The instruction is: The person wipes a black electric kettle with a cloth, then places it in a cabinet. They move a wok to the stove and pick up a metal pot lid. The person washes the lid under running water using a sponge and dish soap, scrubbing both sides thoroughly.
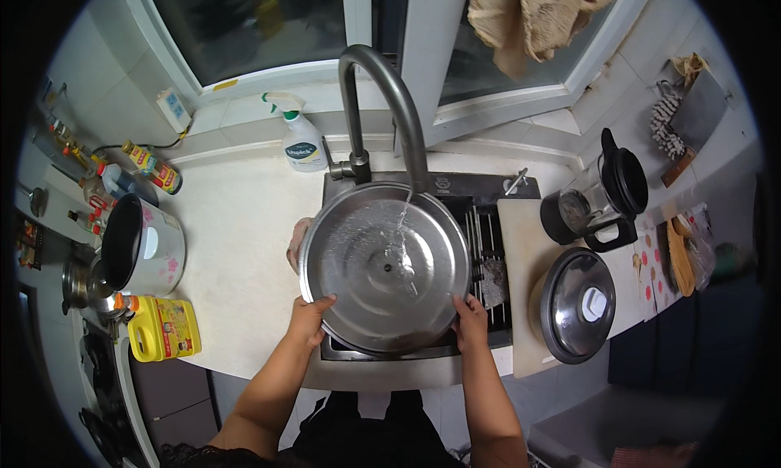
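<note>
A wide, shiny metal basin (358, 305) is held between my two hands over the sink (500, 321). My left hand (309, 320) grips its rim at the lower left, thumb over the edge. At the lower right, my right hand (470, 321) clasps the rim in the same way. Water runs from the curved grey faucet (411, 134) into the basin, streaming down its inside. The fingers under the rim are hidden. A bunched greyish cloth (298, 244) shows behind the basin's left side.
On the left stand a white pot (167, 252), a yellow jug (167, 330) and several bottles. A spray bottle (303, 142) is near the window. Right of the sink are a cutting board (521, 264), a blender jug (586, 203) and a lidded pot (573, 305).
</note>
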`<state>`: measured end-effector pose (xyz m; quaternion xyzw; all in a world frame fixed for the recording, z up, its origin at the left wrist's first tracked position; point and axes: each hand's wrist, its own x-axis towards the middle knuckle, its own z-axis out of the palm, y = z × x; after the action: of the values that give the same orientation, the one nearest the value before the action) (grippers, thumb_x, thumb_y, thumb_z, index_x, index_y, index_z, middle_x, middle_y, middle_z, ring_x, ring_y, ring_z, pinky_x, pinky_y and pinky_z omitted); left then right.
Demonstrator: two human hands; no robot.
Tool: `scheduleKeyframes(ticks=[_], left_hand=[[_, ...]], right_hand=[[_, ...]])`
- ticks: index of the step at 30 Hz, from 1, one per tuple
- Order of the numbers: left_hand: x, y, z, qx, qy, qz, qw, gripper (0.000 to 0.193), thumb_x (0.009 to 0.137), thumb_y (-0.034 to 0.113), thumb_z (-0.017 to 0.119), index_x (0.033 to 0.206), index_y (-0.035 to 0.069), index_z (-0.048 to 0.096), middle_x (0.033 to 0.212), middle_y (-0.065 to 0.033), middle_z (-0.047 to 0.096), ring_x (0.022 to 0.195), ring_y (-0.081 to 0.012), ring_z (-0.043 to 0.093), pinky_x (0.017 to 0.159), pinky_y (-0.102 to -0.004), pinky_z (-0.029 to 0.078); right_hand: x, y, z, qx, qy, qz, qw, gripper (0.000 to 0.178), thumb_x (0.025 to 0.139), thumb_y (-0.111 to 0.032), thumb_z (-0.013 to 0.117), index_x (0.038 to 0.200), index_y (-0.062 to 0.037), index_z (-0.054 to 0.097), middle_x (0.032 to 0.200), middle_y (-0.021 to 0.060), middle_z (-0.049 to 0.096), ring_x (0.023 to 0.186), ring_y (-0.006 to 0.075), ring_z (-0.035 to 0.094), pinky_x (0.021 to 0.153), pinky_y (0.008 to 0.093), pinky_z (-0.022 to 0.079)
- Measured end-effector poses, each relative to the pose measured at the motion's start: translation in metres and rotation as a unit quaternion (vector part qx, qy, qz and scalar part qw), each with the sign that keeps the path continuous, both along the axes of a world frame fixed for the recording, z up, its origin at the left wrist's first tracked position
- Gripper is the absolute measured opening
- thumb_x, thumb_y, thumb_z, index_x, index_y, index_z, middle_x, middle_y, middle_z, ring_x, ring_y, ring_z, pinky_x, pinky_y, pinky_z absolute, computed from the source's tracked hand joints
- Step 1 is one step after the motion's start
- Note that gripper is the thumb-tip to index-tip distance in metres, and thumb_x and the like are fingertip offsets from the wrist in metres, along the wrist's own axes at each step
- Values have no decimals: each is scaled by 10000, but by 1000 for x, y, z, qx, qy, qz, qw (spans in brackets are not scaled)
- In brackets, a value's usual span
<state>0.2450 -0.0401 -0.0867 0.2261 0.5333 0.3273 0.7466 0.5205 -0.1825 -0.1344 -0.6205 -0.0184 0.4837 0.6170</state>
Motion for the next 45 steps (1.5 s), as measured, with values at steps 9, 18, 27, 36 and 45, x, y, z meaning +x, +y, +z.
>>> scheduleKeyframes(ticks=[9, 18, 27, 36, 45], left_hand=[[-16, -17, 12, 24, 69, 64, 995, 172, 811, -30, 607, 975, -81, 600, 898, -177, 654, 754, -268, 658, 666, -364, 555], [-24, -32, -4, -12, 61, 57, 996, 246, 815, -29, 591, 1051, -90, 561, 968, -196, 626, 845, -301, 641, 748, -416, 558], [-25, -37, -7, -18, 54, 59, 997, 257, 808, -30, 598, 1051, -107, 560, 972, -203, 629, 836, -303, 645, 749, -403, 559], [-21, -41, -8, -9, 28, 57, 998, 260, 820, -16, 588, 1059, -114, 555, 972, -200, 631, 858, -297, 643, 761, -395, 555], [-2, -47, -12, -32, 18, 46, 998, 234, 826, -21, 579, 1041, -114, 564, 956, -206, 632, 810, -296, 650, 718, -385, 564]], right_hand=[[55, 16, -24, -240, -668, 101, 697, 222, 847, -76, 546, 1060, -39, 595, 1057, 196, 590, 869, 343, 634, 732, 433, 521], [118, 39, -60, -420, -612, 326, 585, 348, 922, -104, 409, 1249, 1, 466, 1275, 252, 484, 885, 365, 658, 747, 421, 551], [129, 48, -73, -425, -639, 389, 510, 279, 906, -85, 437, 1167, -20, 513, 1068, 224, 606, 902, 334, 658, 751, 394, 556], [62, 61, 50, -146, -783, 210, 567, 310, 767, -3, 531, 1062, -64, 604, 919, 144, 648, 803, 298, 651, 658, 402, 530], [-55, 67, 3, 13, -638, 392, 663, 254, 845, -177, 605, 1083, -93, 580, 980, 126, 558, 910, 325, 552, 740, 423, 484]])
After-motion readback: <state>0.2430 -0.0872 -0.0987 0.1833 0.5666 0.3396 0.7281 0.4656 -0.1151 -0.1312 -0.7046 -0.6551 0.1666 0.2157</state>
